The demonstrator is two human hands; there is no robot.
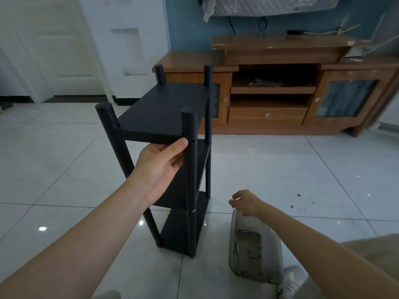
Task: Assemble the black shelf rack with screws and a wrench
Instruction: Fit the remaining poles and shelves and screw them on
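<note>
The chief risk is at the top front corner of the black shelf rack (164, 104): the hole (193, 141) in the near right post looks empty, so the top shelf there probably depends on the left hand (160, 162) for support. If that grip slackens while a screw is being offered up, the shelf could drop out of line with the hole and the screw would go in crooked or not at all. The rack is also tall and narrow, so a sideways push on the post could tip it on the smooth floor (280, 169).

The rack stands upright on the floor, well out from the far edge where the wooden cabinet (280, 117) sits. The left hand clamps the front edge of the top shelf, thumb on top and fingers underneath, just beside the empty hole. The right hand (246, 202) is apart from the rack, low on its right, hovering over the far rim of a translucent container (234, 244) that holds loose screws (255, 256). Its fingers are loosely curled (whether they pinch a screw cannot be told). No wrench is visible.
</note>
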